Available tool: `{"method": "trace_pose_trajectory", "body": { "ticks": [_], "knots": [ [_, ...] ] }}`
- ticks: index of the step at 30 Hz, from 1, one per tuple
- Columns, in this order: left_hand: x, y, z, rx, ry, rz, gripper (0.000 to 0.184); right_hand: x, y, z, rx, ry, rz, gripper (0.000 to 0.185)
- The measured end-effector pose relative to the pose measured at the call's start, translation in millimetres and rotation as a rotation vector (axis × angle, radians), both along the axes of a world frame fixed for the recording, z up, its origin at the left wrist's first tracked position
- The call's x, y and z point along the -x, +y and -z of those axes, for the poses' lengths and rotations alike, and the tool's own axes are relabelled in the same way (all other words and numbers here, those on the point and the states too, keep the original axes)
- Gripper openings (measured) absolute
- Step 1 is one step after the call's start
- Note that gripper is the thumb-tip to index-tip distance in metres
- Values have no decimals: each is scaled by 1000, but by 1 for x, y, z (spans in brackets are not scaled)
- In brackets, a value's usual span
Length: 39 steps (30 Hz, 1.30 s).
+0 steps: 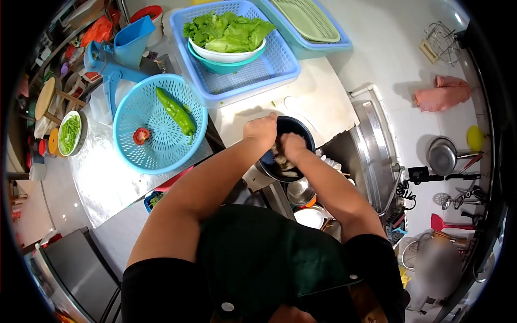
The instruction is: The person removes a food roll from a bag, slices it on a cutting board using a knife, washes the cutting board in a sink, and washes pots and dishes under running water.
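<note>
A dark, round pot [300,127] sits at the front edge of the white worktop. My left hand [261,131] is closed on its left rim. Inside the pot, my right hand [293,146] is curled down among wet, pale and dark food pieces [285,168]; their kind is hard to make out. The fingertips of that hand are hidden, and I cannot see exactly what they grip. Left of the pot is a light-blue colander [124,148] holding a green pepper [176,112] and a cut tomato [141,135].
Behind the pot, a blue basket [291,69] holds stacked bowls with lettuce [229,33]. A steel sink [344,153] lies to the right, with a small metal pot [300,192] and dishes nearer me. Utensils and a pan [442,155] hang on the right wall.
</note>
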State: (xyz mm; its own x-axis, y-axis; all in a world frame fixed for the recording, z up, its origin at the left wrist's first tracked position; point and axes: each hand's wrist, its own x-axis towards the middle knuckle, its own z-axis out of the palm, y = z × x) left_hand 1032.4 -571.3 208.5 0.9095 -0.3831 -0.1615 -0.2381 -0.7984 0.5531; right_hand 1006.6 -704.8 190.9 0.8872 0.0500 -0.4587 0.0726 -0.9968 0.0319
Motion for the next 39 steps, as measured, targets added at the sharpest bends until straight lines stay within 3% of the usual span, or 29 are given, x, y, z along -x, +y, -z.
{"method": "trace_pose_trajectory", "body": {
  "ticks": [2,4,5,6,8,11,12,14,15,18,20,21,22,23,26,28,30,31,32,34,36,38,39],
  "knots": [
    [-2,-1,1,17,20,-9,21,-3,-5,7,-100,-65,40,19],
    [0,-3,2,8,13,-26,21,-1,2,22,-118,37,51,16],
    [0,-3,2,-5,1,-55,21,5,8,36,-316,-26,-25,23],
    [1,-3,1,-7,4,-45,21,16,18,49,-99,49,-160,19],
    [1,-1,-3,-13,-6,-13,20,23,27,20,-104,52,-266,17],
    [0,-1,-3,-28,0,0,21,10,15,-14,192,134,-395,27],
    [-1,-2,-3,-41,10,-1,22,5,8,-7,207,85,-255,29],
    [-4,-3,2,-46,-14,-40,24,18,18,-13,227,211,-281,31],
    [-1,-4,4,-47,-28,-79,26,20,26,-14,210,407,-188,33],
    [2,-1,-2,67,2,-170,31,26,30,0,-143,224,18,40],
    [6,-1,0,104,-7,-234,27,16,42,-10,-638,114,340,39],
    [4,1,1,151,31,-234,27,11,40,33,-1248,-35,793,36],
    [2,3,2,196,67,-236,28,1,42,37,-1498,-231,1188,36],
    [0,3,3,177,61,-219,34,0,41,41,-1508,-239,1185,36],
    [2,1,9,180,19,-214,37,17,43,31,-1448,-157,960,36],
    [-1,1,7,149,34,-236,29,26,35,13,-1424,-136,896,37],
    [-1,3,5,112,-5,-241,28,37,10,-11,-692,210,-29,38],
    [4,2,-15,58,68,-221,45,32,4,-32,-448,339,-234,38],
    [4,0,-11,55,68,-220,45,29,-4,-49,-262,425,-296,30],
    [2,-5,-6,-2,-7,-162,42,21,6,-77,426,267,-537,24],
    [2,-5,-9,-29,-3,-100,43,8,-11,-73,456,-112,-759,21],
    [0,-3,-6,-46,-43,-87,43,14,-13,-63,417,-157,-753,21],
    [1,-2,-6,-48,-45,-79,43,27,-11,-41,433,-67,-629,24]
  ]
}}
